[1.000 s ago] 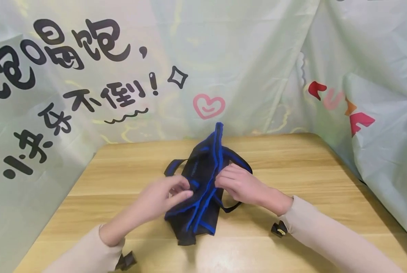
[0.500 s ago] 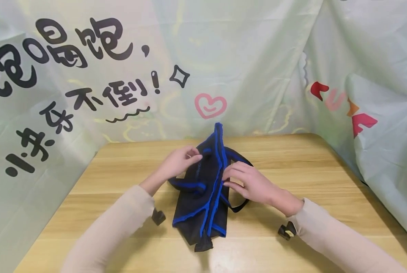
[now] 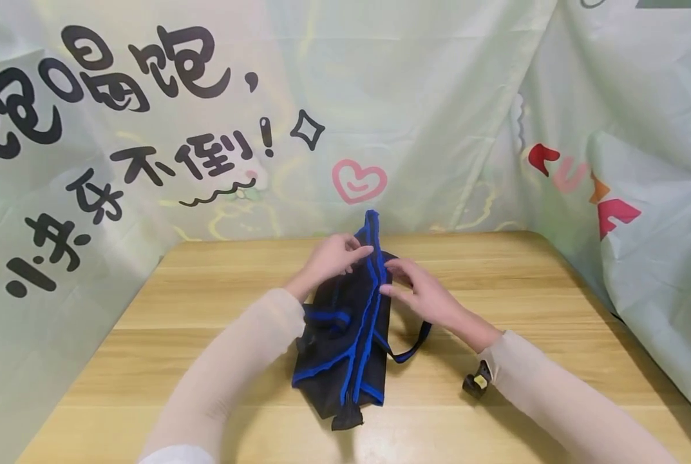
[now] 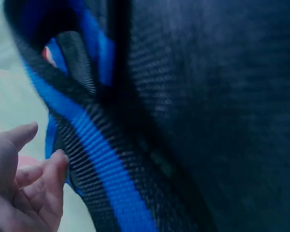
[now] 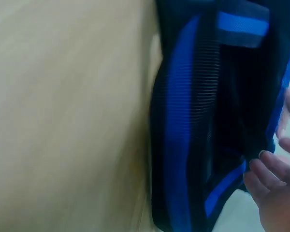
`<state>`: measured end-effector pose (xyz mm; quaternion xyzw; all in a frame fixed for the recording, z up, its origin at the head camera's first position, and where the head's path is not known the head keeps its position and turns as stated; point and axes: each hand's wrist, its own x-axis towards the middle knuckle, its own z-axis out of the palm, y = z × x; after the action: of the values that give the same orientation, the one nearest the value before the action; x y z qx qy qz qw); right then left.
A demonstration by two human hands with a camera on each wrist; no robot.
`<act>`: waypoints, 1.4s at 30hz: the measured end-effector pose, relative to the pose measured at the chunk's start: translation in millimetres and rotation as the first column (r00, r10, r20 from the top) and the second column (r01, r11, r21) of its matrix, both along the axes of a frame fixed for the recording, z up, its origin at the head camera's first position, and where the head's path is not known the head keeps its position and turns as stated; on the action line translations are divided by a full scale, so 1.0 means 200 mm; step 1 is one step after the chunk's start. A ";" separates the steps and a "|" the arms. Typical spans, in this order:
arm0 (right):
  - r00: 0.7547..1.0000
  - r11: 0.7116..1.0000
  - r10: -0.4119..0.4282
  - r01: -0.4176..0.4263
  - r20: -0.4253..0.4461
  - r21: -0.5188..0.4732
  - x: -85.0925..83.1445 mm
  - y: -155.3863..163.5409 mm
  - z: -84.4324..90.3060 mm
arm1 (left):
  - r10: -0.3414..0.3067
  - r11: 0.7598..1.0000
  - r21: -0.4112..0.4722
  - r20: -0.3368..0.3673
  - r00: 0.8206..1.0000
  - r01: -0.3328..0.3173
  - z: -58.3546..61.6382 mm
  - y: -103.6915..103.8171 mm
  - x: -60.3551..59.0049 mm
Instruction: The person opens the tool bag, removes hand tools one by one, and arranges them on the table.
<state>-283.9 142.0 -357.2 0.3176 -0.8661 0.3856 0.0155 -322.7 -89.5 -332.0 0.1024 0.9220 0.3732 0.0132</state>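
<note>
A black bag [image 3: 345, 348] with blue edging and a zip along its top stands on the table, its length running away from me. My left hand [image 3: 338, 258] is over the bag's left side near the far end, thumb and fingers apart beside the blue-edged top. In the left wrist view, a blue-striped carry strap [image 4: 104, 164] passes close by its fingertips. My right hand [image 3: 420, 290] lies along the bag's right side, fingers loosely bent and thumb apart at the top edge. Its fingertips [image 5: 263, 166] are at the bag in the right wrist view; whether they touch is unclear.
The wooden table [image 3: 206, 277] extends on both sides of the bag. A strap loop [image 3: 409, 351] sticks out at the bag's right. Behind hangs a pale printed cloth [image 3: 438, 96] with black lettering and a pink heart. A small black device [image 3: 475, 380] hangs at the right sleeve.
My left hand has moved from the bag's near left side up and away to its far top. The left strap now lies toward me. The right hand has risen slightly, and its fingers have spread.
</note>
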 end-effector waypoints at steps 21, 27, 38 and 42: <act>0.877 0.963 0.016 0.116 0.480 -0.242 -0.13 -0.29 0.03 | 0.086 0.969 0.223 0.090 0.992 -0.104 -0.01 -0.08 -0.05; 0.876 0.950 0.033 0.122 0.481 -0.288 -0.13 -0.39 0.02 | 0.109 0.958 0.254 0.103 0.989 -0.132 0.02 -0.17 -0.02; 0.875 0.936 0.013 0.159 0.484 -0.313 -0.12 -0.54 0.05 | 0.147 0.967 0.197 0.093 0.985 -0.162 0.09 -0.31 -0.04; 0.836 0.915 0.043 0.187 0.547 -0.358 -0.12 -0.59 0.06 | 0.136 0.970 0.187 0.103 0.985 -0.153 0.11 -0.35 -0.06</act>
<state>-308.3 23.0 -346.0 0.1515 -0.7494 0.6264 -0.1519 -333.9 -160.4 -310.5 0.0191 0.8847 0.4655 0.0172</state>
